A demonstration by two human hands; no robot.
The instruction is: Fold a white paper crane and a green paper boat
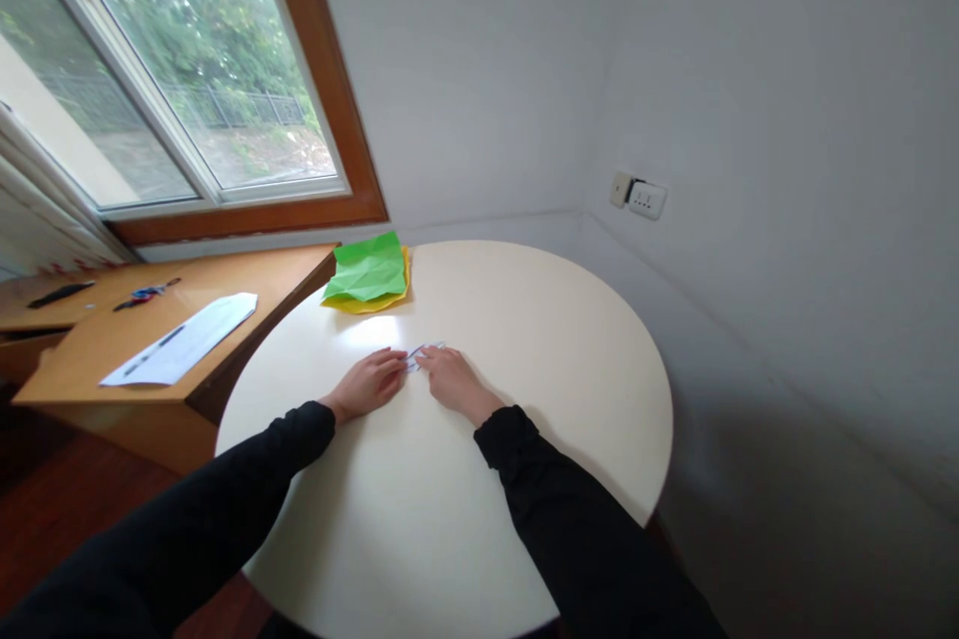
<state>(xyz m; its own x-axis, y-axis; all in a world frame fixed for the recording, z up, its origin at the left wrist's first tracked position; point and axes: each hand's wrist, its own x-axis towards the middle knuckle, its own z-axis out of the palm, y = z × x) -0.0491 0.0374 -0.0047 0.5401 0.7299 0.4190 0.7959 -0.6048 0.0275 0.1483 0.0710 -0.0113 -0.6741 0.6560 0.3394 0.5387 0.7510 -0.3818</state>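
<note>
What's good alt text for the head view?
A person's left hand and right hand touch a small white item with dark lines on a round white table. A green sheet lies over a yellow sheet at the table's far left. To the left, a wooden desk holds white paper and a pen.

Below the frame's centre, my left hand (371,382) and right hand (454,382) partly hide a whitish piece (413,358) too small to make out. Left of centre, a green sheet (370,268) covers most of a yellow sheet (367,306). The bottom edge cuts off my sleeves (217,489).
</note>
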